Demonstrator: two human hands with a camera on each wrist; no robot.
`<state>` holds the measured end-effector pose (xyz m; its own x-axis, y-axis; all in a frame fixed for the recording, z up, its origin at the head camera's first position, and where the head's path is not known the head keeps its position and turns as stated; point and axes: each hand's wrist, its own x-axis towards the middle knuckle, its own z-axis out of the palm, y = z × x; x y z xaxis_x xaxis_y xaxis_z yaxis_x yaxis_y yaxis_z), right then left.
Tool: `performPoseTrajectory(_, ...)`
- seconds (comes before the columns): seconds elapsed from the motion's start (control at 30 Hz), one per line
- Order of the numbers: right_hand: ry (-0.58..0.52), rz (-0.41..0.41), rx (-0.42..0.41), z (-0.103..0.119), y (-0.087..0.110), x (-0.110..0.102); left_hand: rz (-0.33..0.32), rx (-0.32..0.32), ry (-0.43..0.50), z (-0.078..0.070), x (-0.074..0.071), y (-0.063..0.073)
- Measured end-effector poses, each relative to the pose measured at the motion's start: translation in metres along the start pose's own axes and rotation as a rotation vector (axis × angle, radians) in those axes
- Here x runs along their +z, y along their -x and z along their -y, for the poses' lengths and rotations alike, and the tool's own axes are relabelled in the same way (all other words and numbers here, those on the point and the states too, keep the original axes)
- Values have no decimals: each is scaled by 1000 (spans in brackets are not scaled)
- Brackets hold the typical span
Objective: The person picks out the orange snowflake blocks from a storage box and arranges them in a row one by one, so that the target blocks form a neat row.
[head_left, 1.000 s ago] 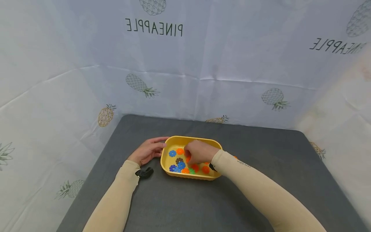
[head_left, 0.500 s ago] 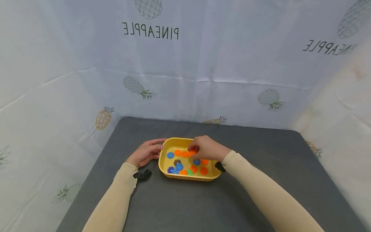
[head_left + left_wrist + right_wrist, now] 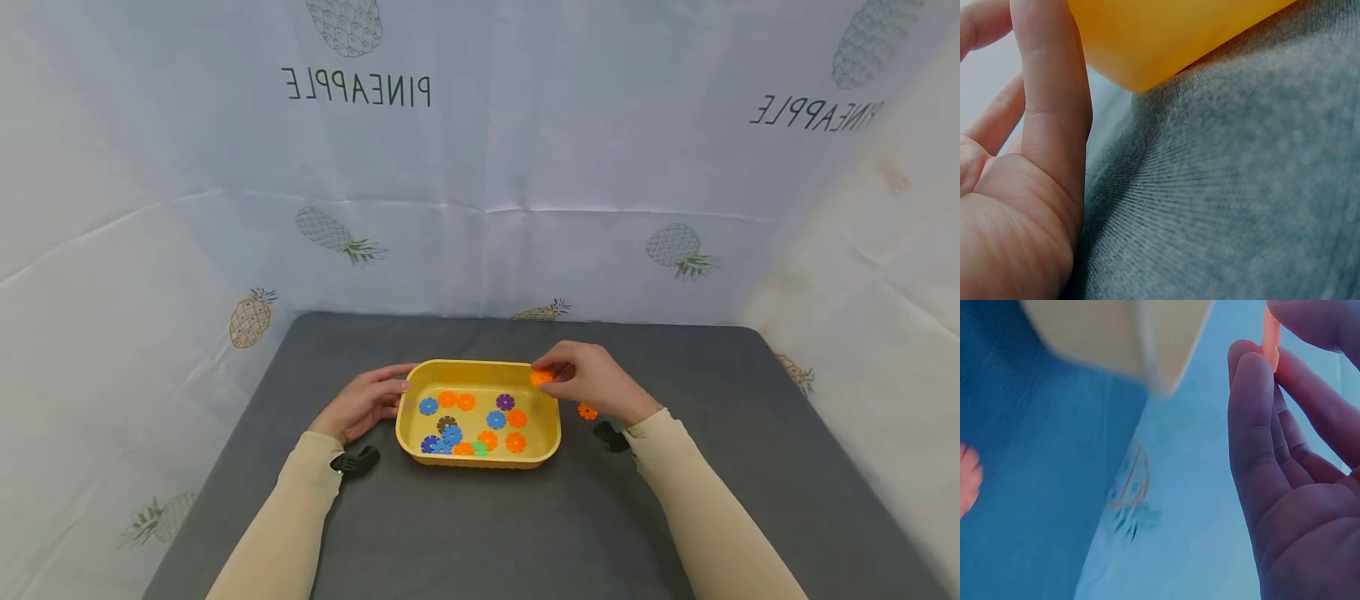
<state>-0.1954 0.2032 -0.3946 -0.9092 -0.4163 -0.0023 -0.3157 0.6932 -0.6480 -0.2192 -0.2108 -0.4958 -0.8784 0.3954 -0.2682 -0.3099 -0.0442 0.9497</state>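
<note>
A yellow plastic tray (image 3: pixel 480 461) on the dark table holds several notched plastic discs, among them an orange one (image 3: pixel 515 442), a purple one (image 3: pixel 506 402) and a green one (image 3: pixel 480 448). At the tray's left end the left hand (image 3: pixel 365 403) touches its side with fairly straight fingers; the left wrist view shows the thumb (image 3: pixel 1054 69) near the tray's wall. Above the tray's back right corner, the right hand (image 3: pixel 596 379) pinches an orange notched disc (image 3: pixel 541 377) between thumb and fingers. The right wrist view catches this disc (image 3: pixel 1270 337) edge-on.
Another orange disc (image 3: pixel 587 411) lies on the table (image 3: pixel 465 533) outside the tray, just right of it. A pale cloth printed with pineapples (image 3: pixel 450 250) hangs behind and along both sides of the table.
From inside the tray, the right hand has lifted an orange disc and moved right to the tray's back right corner. The left hand stays at the tray's left end. The view has shifted slightly.
</note>
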Motion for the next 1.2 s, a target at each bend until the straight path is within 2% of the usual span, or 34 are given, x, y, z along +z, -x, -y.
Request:
performPoseTrajectory(0.13, -5, -76, 40, -25, 19, -7, -1, -5, 3, 0, 1, 0)
performPoseTrajectory(0.27, -13, -113, 83, -52, 35, -9, -12, -12, -9, 0, 1, 1)
performPoseTrajectory(0.57, 9, -107, 187, -95, 55, -5, -22, -13, -43, 1, -1, 1)
performPoseTrajectory(0.83, 32, -105, 215, -110, 55, 3, -17, -14, -33, 1, -2, 1)
performPoseTrajectory(1.2, 49, -105, 251, -113, 55, 9, -6, -13, -16, 0, -1, -1)
